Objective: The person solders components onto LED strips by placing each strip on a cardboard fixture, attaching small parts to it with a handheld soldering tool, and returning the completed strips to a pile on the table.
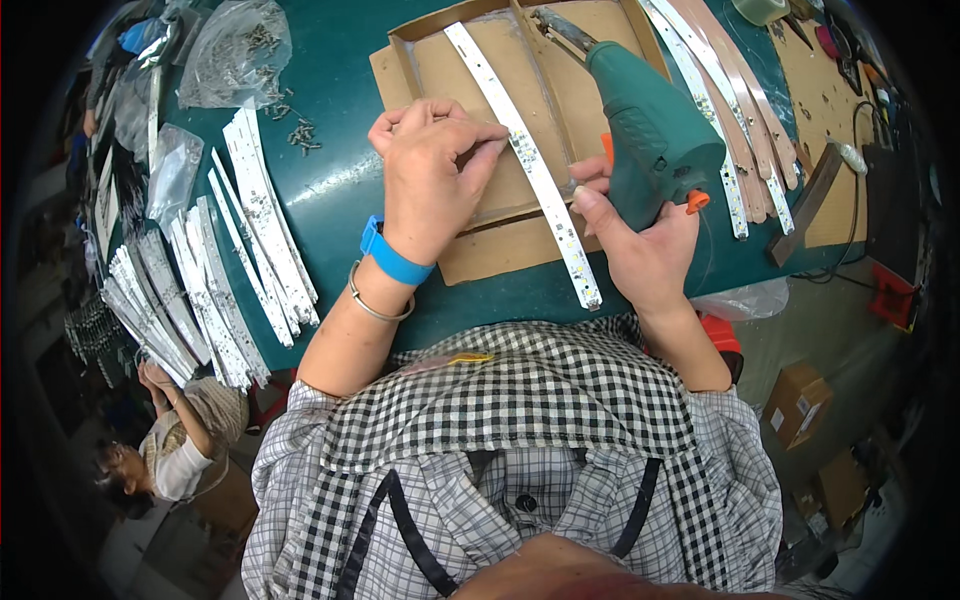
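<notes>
A long white LED circuit strip [540, 185] lies slantwise across a shallow cardboard tray [490, 262]. At the strip's left edge, the thumb and forefinger of my left hand [432, 170] are pinched together. Whether something small is between those fingertips cannot be made out. My right hand [652, 255] is closed around the handle of a green hot glue gun [650, 105], right of the strip. The gun's metal nozzle points away from me, over the tray's far side. An orange trigger shows by my fingers, and an orange piece sticks out at the near end.
Bundles of white LED strips [262, 205] lie on the green table [340, 120] at left, beside plastic bags [238, 55] and loose small screws [303, 135]. More strips and brownish strips [745, 110] are at right, near a dark bar [808, 205]. Another person [180, 440] sits at lower left.
</notes>
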`<action>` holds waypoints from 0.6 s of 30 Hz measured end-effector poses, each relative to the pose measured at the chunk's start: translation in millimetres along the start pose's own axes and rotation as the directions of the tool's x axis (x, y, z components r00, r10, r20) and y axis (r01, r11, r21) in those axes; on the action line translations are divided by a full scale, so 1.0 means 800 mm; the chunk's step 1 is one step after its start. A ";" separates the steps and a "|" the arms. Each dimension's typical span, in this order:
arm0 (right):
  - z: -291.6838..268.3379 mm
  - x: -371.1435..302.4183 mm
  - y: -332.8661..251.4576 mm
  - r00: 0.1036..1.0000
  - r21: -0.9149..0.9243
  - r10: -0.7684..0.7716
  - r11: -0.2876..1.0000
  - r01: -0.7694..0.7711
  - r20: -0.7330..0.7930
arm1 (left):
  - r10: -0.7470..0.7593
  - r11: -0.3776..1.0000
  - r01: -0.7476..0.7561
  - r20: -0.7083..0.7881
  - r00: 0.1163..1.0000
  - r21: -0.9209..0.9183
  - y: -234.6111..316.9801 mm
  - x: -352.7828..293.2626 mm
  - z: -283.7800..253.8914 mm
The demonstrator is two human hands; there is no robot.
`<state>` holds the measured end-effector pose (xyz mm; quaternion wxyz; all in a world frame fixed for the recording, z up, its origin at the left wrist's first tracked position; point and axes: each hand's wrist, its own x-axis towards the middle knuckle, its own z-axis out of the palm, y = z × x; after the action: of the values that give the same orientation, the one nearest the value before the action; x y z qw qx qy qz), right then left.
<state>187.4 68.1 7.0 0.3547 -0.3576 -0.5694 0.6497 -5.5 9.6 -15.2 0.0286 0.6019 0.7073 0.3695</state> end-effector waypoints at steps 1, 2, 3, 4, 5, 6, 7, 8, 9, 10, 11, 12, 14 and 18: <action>0.001 0.000 0.001 1.000 -0.001 0.001 1.000 -0.001 -0.001 | -0.004 1.000 0.003 0.006 1.000 0.003 -0.001 0.000 0.000; 0.003 0.000 0.002 1.000 0.019 0.001 1.000 -0.001 -0.013 | -0.007 1.000 0.007 0.013 1.000 0.005 -0.001 -0.001 0.001; 0.004 0.000 0.004 1.000 0.039 0.001 0.999 0.000 -0.024 | -0.007 1.000 0.007 0.014 1.000 0.004 -0.002 -0.001 0.001; 0.003 0.000 0.005 1.000 0.038 0.001 0.999 -0.001 -0.025 | -0.018 1.000 0.018 0.010 1.000 -0.015 -0.002 -0.001 0.001; 0.002 0.001 0.006 1.000 -0.010 -0.013 1.000 0.013 0.003 | -0.029 0.999 0.029 0.006 1.000 -0.035 -0.002 -0.001 0.001; 0.001 0.001 0.008 0.999 -0.058 -0.026 0.998 0.028 0.032 | -0.028 0.999 0.029 0.007 1.000 -0.036 -0.002 -0.001 0.002; 0.002 0.001 0.010 0.999 -0.058 -0.026 0.998 0.028 0.030 | -0.032 0.999 0.032 -0.003 0.999 -0.042 -0.002 -0.001 0.002; 0.005 0.000 0.013 0.999 -0.043 -0.045 0.998 0.046 0.018 | -0.036 0.998 0.035 -0.014 0.999 -0.048 -0.002 -0.001 0.003; 0.006 0.000 0.015 0.998 -0.027 -0.065 0.998 0.065 0.005 | -0.036 0.998 0.035 -0.014 0.999 -0.049 -0.002 -0.001 0.003; 0.004 0.000 0.018 0.998 -0.028 -0.065 0.998 0.065 0.005 | -0.025 0.999 0.025 -0.007 1.000 -0.042 -0.002 -0.001 0.003; 0.001 0.000 0.022 0.997 -0.115 -0.071 0.991 0.074 0.029 | -0.014 0.999 0.014 -0.001 1.000 -0.035 -0.002 -0.001 0.003; -0.001 0.000 0.025 0.996 -0.201 -0.076 0.976 0.085 0.054 | -0.014 0.999 0.014 -0.001 1.000 -0.035 -0.002 -0.001 0.003; -0.001 0.000 0.030 0.999 -0.208 -0.040 0.977 0.045 0.029 | 0.004 1.000 -0.003 0.007 1.000 -0.018 -0.002 -0.001 0.002; -0.001 0.001 0.031 1.000 -0.218 -0.008 0.976 0.008 0.002 | 0.076 0.997 -0.077 0.017 0.997 0.025 -0.003 0.001 0.001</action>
<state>186.3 66.6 -17.6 0.3156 -0.3917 -0.6386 0.5824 -7.3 11.1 -16.8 0.0123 0.6318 0.6883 0.3563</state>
